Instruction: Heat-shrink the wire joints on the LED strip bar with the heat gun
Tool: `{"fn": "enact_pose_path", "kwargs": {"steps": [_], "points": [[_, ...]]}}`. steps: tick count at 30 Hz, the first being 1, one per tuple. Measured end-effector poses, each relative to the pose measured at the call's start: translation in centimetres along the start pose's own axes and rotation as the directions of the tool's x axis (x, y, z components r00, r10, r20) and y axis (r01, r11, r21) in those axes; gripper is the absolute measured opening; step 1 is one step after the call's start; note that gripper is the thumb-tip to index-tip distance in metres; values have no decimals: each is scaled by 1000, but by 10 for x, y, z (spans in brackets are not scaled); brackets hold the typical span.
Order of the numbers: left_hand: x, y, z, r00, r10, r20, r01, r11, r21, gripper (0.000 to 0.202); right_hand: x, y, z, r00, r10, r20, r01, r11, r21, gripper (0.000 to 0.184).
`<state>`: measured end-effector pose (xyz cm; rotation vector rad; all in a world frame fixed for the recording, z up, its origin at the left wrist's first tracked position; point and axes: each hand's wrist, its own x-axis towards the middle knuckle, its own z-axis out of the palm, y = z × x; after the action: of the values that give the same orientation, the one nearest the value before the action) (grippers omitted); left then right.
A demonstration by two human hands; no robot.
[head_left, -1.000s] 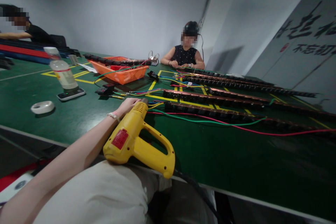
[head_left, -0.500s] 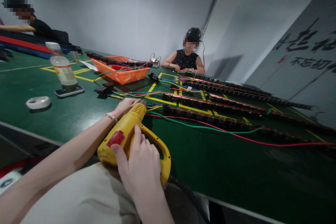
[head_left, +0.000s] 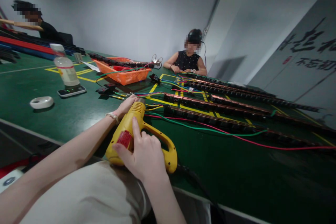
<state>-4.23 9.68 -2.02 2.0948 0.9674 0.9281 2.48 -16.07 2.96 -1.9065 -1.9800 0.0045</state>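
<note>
My right hand [head_left: 148, 150] grips a yellow heat gun [head_left: 120, 133], its index finger stretched along the body and its thumb beside the red label. The gun's metal nozzle [head_left: 141, 100] points away from me, toward my left hand [head_left: 127, 106]. Partly hidden behind the nozzle, my left hand is closed at the ends of yellow and blue wires [head_left: 154, 107]; its fingertips do not show. Those wires run to the nearest long black strip [head_left: 199, 117]. A green wire [head_left: 199, 128] and a red wire [head_left: 241, 140] trail along the table's near side.
More copper-and-black strips [head_left: 236, 106] lie across the green table [head_left: 78, 119]. An orange basket [head_left: 128, 77] holds another strip. At left are a bottle [head_left: 67, 73], a phone [head_left: 71, 91] and a white oval object [head_left: 41, 102]. One co-worker [head_left: 187, 61] sits opposite, another [head_left: 47, 29] far left.
The heat gun's rear end and handle have swung a little to the right and upward with my right hand. My left hand stays by the wires. The whole view has shifted slightly.
</note>
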Motion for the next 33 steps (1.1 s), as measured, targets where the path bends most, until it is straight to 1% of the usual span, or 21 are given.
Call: {"fn": "enact_pose_path", "kwargs": {"steps": [3, 4, 6, 8, 10, 15, 17, 20, 23, 25, 28, 30, 33], "points": [[0, -5, 1, 991, 131, 10, -131, 989, 61, 32, -3, 17, -7, 999, -47, 22, 46, 998, 36, 84], [0, -6, 1, 984, 177, 16, -178, 980, 89, 33, -5, 22, -8, 998, -56, 27, 55, 997, 52, 85], [-1, -6, 1, 972, 233, 26, -234, 963, 134, 37, -10, 27, -10, 997, -69, 27, 67, 995, 73, 97], [-5, -3, 0, 972, 232, 39, -235, 960, 154, 39, -16, 30, -10, 996, -84, 13, 82, 992, 91, 115], [-10, 1, -1, 971, 234, 53, -240, 956, 169, 41, -22, 33, -11, 995, -99, 5, 98, 989, 109, 124], [-20, 11, -3, 957, 289, 5, -283, 936, 208, 38, -33, 40, -16, 991, -119, 61, 111, 986, 122, 126], [-23, 14, -4, 954, 301, -12, -291, 932, 214, 37, -35, 42, -17, 990, -126, 68, 117, 986, 120, 127], [-26, 18, -6, 952, 305, -10, -297, 934, 201, 37, -38, 45, -18, 990, -128, 62, 121, 986, 116, 127], [-29, 21, -7, 959, 280, 46, -284, 940, 189, 39, -43, 49, -21, 991, -124, 53, 118, 986, 118, 126], [-30, 23, -8, 961, 266, 77, -276, 944, 183, 40, -47, 52, -23, 994, -99, 36, 94, 989, 113, 124], [-29, 22, -7, 964, 255, 82, -265, 951, 159, 42, -54, 61, -25, 999, -48, 4, 47, 995, 92, 123], [-29, 20, -7, 970, 233, 77, -242, 960, 139, 43, -58, 67, -25, 999, -27, -22, 28, 997, 68, 122], [-28, 16, -6, 982, 170, 87, -180, 976, 121, 47, -64, 75, -23, 999, 3, -50, -1, 999, 41, 124]]}}
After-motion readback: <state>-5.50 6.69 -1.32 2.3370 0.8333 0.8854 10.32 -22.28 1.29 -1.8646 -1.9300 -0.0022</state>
